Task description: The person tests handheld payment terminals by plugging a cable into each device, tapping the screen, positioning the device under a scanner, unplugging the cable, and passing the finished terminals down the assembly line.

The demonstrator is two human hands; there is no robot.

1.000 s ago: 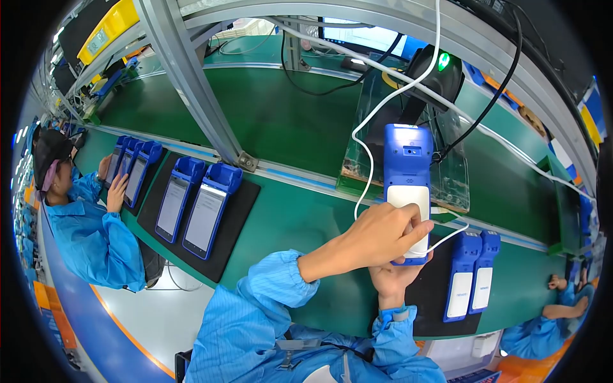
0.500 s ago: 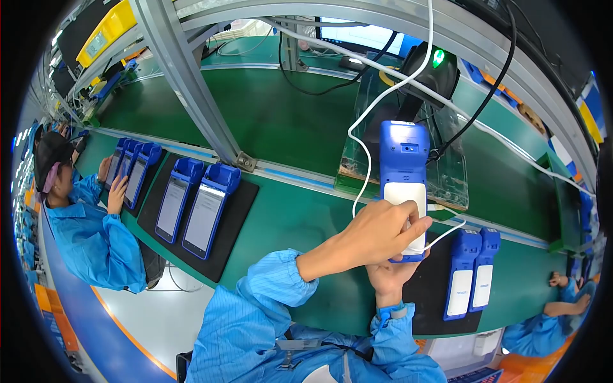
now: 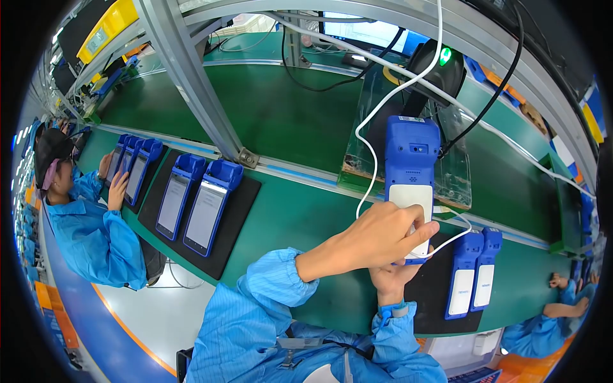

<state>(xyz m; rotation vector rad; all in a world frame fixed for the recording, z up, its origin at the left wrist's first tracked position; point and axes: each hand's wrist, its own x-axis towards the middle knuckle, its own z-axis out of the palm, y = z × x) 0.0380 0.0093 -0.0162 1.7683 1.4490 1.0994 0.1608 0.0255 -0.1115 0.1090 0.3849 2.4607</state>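
A blue handheld payment terminal (image 3: pixel 412 150) with a white back panel is held tilted up, back side facing me. Underneath its lower end, my right hand (image 3: pixel 393 279) is closed around it. My left hand (image 3: pixel 389 235) lies across the lower part of the white panel, fingers bent and closed. A thin white cable (image 3: pixel 465 237) loops from the right and passes under the left hand's fingers at the terminal's lower end; its tip is hidden. Facing the raised terminal's top is a black scanner (image 3: pixel 437 73) with a green light.
Two similar terminals (image 3: pixel 461 290) lie back up on a black mat at right. Two more (image 3: pixel 207 214) lie screen up on a black mat (image 3: pixel 239 223) at left. A co-worker (image 3: pixel 96 236) handles terminals at far left. A metal post (image 3: pixel 191 83) and cables cross the bench.
The terminal and both hands sit slightly farther right in view, and the terminal's top appears a little lower. Both hands keep their hold.
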